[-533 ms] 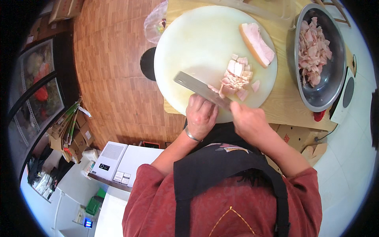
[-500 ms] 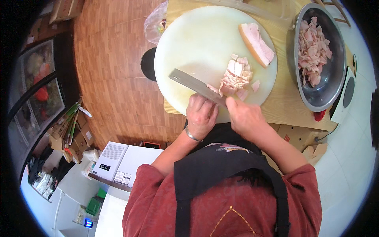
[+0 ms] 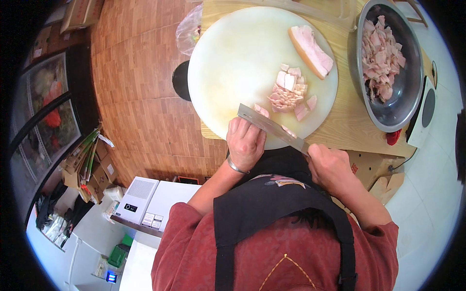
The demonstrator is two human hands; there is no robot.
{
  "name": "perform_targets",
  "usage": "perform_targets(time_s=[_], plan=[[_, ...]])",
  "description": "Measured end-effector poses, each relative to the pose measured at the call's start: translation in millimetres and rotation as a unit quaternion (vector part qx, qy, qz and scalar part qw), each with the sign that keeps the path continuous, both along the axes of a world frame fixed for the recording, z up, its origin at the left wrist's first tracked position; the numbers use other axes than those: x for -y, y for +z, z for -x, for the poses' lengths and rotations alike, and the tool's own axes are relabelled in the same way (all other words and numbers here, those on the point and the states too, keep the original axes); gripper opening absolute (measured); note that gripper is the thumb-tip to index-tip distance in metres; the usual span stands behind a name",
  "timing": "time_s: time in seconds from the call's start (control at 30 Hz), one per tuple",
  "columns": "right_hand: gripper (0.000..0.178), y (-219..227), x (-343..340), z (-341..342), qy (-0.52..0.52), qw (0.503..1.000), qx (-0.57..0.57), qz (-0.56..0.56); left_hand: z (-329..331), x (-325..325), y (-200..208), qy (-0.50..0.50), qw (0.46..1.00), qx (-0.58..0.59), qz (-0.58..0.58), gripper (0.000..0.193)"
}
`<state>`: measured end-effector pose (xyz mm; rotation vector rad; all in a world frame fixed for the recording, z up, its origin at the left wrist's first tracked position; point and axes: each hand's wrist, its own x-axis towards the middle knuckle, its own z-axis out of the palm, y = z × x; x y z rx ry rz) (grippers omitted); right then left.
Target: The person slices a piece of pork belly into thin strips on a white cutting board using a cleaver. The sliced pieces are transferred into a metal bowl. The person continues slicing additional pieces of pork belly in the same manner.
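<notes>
A person's right hand (image 3: pixel 331 164) is wrapped tightly around the handle of a cleaver (image 3: pixel 269 127), which slants across the near part of a round white cutting board (image 3: pixel 221 58). The left hand (image 3: pixel 245 143) is curled beside it; whether it pinches anything is hidden. Beyond the cleaver, diced meat (image 3: pixel 288 97) and a thick meat slab (image 3: pixel 310 51) lie on the board. To the right, a metal bowl (image 3: pixel 405 106) holds cut meat (image 3: pixel 382 58).

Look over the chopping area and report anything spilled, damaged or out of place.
Nothing stands out. The small pale-pink meat pieces lie loosely scattered but within the round white chopping board, and the chopped pink meat sits inside the shiny grey metal bowl.
</notes>
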<state>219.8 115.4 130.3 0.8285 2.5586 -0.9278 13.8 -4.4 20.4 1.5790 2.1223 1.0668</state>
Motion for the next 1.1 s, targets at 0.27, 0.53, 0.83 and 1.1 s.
perform_targets(time_s=[0.27, 0.53, 0.83, 1.1], plan=[[0.009, 3, -1, 2, 0.019, 0.999, 0.027, 0.010, -5, -3, 4, 0.023, 1.000, 0.000, 0.009, 0.049], [0.015, -24, 2, 26, 0.008, 1.000, 0.008, 0.020, -8, 3, 5, 0.038, 0.994, 0.081, 0.056, 0.042], [0.015, -39, 1, 37, 0.004, 0.999, 0.031, 0.041, -10, 5, 2, 0.053, 0.995, 0.067, 0.055, 0.032], [0.013, -57, -7, 33, -0.040, 0.998, 0.006, 0.041, -12, 2, -1, 0.051, 0.996, 0.075, -0.022, 0.028]])
